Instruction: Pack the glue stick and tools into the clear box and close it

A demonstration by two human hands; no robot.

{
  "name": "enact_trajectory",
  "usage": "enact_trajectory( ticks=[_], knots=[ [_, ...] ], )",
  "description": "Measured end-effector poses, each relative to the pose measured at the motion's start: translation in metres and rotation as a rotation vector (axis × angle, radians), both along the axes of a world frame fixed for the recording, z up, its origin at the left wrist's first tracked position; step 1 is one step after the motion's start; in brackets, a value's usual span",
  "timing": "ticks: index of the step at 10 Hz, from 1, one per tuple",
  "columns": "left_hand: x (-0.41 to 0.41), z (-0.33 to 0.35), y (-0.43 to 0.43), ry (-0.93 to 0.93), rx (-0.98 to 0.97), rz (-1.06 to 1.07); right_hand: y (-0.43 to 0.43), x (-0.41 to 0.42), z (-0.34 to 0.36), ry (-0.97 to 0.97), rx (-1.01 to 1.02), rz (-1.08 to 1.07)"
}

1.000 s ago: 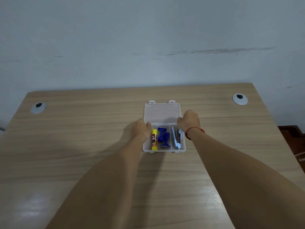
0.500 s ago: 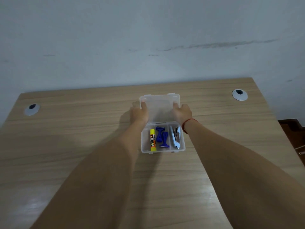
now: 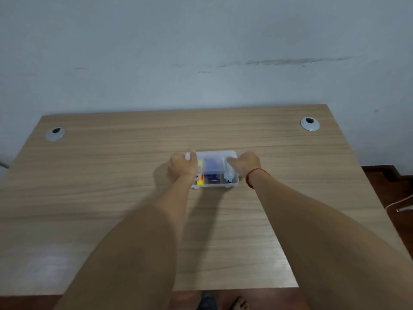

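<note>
The clear box (image 3: 214,185) sits at the middle of the wooden desk. Its lid (image 3: 212,163) is tilted partway down over the compartments, blurred by motion. My left hand (image 3: 182,167) grips the lid's left edge and my right hand (image 3: 244,163) grips its right edge. Under the lid's front edge show the yellow glue stick (image 3: 199,181) on the left, the blue tools (image 3: 213,177) in the middle and a silver tool (image 3: 229,177) on the right. Their far ends are veiled by the lid.
The desk (image 3: 134,175) stands against a pale wall. Two grey cable grommets (image 3: 55,133) (image 3: 309,124) sit near its back corners. Dark floor and a white cord (image 3: 400,203) lie to the right. Feet show below the desk's front edge.
Both hands moved from the box's sides to the lid's edges and swung the lid from lying flat open behind the box to partway down over the contents.
</note>
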State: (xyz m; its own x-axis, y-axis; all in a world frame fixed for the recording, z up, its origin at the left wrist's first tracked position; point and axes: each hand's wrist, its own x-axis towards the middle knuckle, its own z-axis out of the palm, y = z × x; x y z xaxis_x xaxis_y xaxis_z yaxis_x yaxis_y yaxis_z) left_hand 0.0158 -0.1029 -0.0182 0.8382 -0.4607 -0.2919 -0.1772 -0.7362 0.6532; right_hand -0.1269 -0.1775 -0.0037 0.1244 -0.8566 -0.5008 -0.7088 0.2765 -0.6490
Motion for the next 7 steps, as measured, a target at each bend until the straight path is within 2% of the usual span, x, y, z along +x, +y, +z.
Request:
enact_trajectory(
  ticks=[1, 2, 4, 7],
  knots=[
    [-0.008, -0.014, 0.011, 0.003, 0.118, -0.107, 0.014, -0.003, -0.012, 0.109, 0.017, 0.128],
    [-0.012, -0.021, 0.015, -0.025, 0.142, -0.146, 0.024, 0.0, -0.023, 0.141, -0.013, 0.126],
    [-0.005, -0.03, 0.017, -0.003, 0.164, -0.166, 0.028, 0.006, -0.036, 0.151, -0.03, 0.071],
    [-0.008, -0.02, 0.042, -0.047, 0.142, -0.275, 0.046, -0.004, -0.024, 0.137, -0.049, 0.105]
  ],
)
